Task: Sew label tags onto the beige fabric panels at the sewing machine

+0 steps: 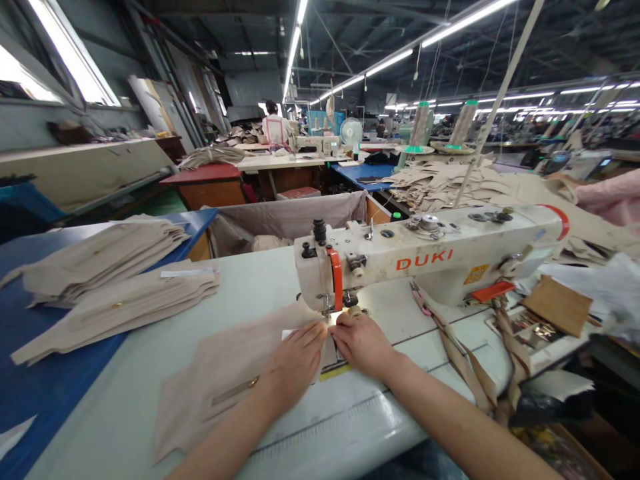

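Observation:
A white DUKI sewing machine (430, 257) stands on the pale table (150, 373). A beige fabric piece with a zipper (220, 380) lies flat under its needle. My left hand (295, 360) rests on the fabric, fingers flat and stretched toward the presser foot (334, 313). My right hand (361, 341) lies just right of the needle, fingertips pressed together at the fabric edge by the foot.
Two stacks of beige cut pieces (115, 280) lie on the blue table at the left. A cloth-lined bin (285, 223) sits behind the table. Fabric strips (460, 353) hang at the right. More cut pieces (440, 187) pile behind the machine. A person (274, 127) works far back.

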Action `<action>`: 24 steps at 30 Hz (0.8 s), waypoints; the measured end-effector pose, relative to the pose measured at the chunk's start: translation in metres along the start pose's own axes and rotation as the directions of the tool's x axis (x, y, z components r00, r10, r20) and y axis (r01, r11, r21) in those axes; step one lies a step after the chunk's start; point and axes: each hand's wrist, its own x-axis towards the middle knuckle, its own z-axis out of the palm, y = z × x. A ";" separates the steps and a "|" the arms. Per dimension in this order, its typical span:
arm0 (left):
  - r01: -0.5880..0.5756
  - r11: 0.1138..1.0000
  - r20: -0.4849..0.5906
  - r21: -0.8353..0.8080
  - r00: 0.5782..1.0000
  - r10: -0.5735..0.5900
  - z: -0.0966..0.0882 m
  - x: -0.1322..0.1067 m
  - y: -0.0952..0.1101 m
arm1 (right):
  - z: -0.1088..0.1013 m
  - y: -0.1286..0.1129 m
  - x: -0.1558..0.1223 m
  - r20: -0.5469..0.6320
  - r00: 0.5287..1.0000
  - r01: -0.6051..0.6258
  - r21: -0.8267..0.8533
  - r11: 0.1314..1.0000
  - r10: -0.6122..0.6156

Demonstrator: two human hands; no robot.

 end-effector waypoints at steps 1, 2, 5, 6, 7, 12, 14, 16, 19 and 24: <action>-0.001 1.000 -0.007 -0.010 1.000 0.001 0.000 0.001 -0.001 | -0.001 0.000 0.001 0.002 1.000 -0.003 -0.002 1.000 0.003; 0.001 1.000 -0.007 -0.024 1.000 -0.001 0.000 0.002 -0.001 | -0.001 0.000 0.001 0.004 1.000 -0.006 -0.004 1.000 0.006; 0.007 0.998 0.006 -0.059 1.000 -0.006 0.002 0.002 -0.002 | -0.002 0.001 0.002 0.006 1.000 -0.013 -0.008 1.000 0.013; 0.005 0.998 0.010 -0.061 1.000 -0.004 0.002 0.002 -0.003 | -0.002 0.001 0.002 0.006 1.000 -0.015 -0.008 1.000 0.015; 0.002 0.998 0.013 -0.059 1.000 -0.001 0.004 0.001 -0.003 | -0.002 0.001 0.003 0.005 1.000 -0.017 -0.009 1.000 0.017; 0.002 0.998 0.012 -0.063 1.000 -0.001 0.010 -0.002 -0.005 | -0.002 0.000 0.003 -0.007 1.000 -0.026 -0.008 1.000 0.026; 0.001 0.998 0.006 -0.062 1.000 0.000 0.011 -0.002 -0.006 | -0.003 -0.001 0.004 -0.010 1.000 -0.024 -0.009 1.000 0.024; -0.016 0.998 -0.003 -0.053 1.000 0.015 0.011 -0.001 -0.007 | -0.003 -0.001 0.003 -0.012 1.000 -0.017 -0.009 1.000 0.017; -0.016 0.998 -0.019 -0.064 1.000 0.015 0.011 -0.001 -0.007 | -0.001 -0.002 0.001 -0.011 1.000 -0.004 -0.011 1.000 0.004; 0.028 0.993 -0.025 -0.112 0.999 -0.031 0.009 0.001 -0.005 | 0.001 -0.003 -0.003 -0.014 1.000 0.000 -0.014 1.000 0.000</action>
